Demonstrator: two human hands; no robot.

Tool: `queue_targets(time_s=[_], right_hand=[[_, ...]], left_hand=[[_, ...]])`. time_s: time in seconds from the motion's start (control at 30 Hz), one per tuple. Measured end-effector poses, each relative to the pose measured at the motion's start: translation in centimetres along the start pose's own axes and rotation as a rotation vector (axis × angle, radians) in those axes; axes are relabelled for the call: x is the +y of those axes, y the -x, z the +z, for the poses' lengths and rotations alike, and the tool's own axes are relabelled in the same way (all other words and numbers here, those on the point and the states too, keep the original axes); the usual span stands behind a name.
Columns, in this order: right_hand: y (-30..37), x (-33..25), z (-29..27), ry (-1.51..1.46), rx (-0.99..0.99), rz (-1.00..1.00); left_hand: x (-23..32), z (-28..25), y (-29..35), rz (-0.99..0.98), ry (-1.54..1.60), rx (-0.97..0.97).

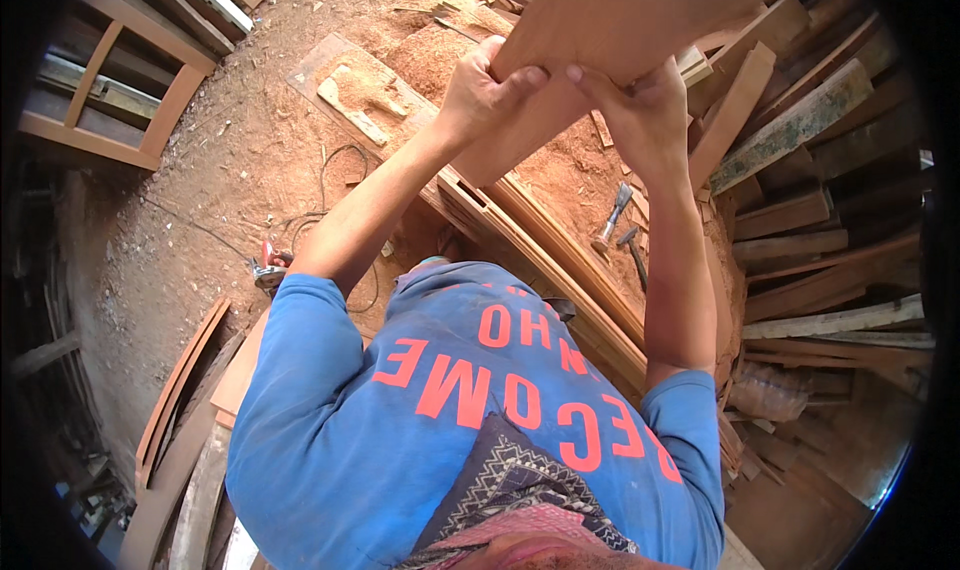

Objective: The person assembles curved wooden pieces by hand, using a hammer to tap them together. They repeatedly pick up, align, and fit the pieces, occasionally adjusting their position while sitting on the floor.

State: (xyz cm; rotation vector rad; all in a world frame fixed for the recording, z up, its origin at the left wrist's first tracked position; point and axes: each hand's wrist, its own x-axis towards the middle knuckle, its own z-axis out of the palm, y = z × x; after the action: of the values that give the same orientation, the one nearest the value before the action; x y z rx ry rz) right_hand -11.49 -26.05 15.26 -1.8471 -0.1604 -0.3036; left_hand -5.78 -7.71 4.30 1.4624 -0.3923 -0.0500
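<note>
Both my arms reach forward, holding up a wide, smooth brown wooden board [610, 25] that slants across the top of the view. My left hand [490, 90] grips one edge, its thumb lying on the board's face. On the opposite side, my right hand [640, 100] grips the board with its thumb on the face too. The fingers behind the board are partly hidden. Below it lie long stacked wooden planks [570, 260]. A chisel [612, 217] and a hammer [633, 254] rest to the right of those planks, under my right forearm.
Sawdust [430, 65] covers the ground ahead. At left sit a power tool [270, 268] with a cord and a wooden frame [150, 80]. Piled lumber [800, 120] crowds the right side. More boards [180, 390] lie at lower left.
</note>
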Motion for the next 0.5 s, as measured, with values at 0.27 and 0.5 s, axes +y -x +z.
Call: queue_targets(time_s=[0.27,0.5], right_hand=[[4.5,4.5,1.4,0.029,-0.017,0.032],[7.7,4.8,0.7,0.055,0.007,0.168]], left_hand=[[-1.3,-7.2,3.0,-0.195,-0.591,-0.564],[-9.8,-6.1,5.8,-0.439,-0.432,-0.655]])
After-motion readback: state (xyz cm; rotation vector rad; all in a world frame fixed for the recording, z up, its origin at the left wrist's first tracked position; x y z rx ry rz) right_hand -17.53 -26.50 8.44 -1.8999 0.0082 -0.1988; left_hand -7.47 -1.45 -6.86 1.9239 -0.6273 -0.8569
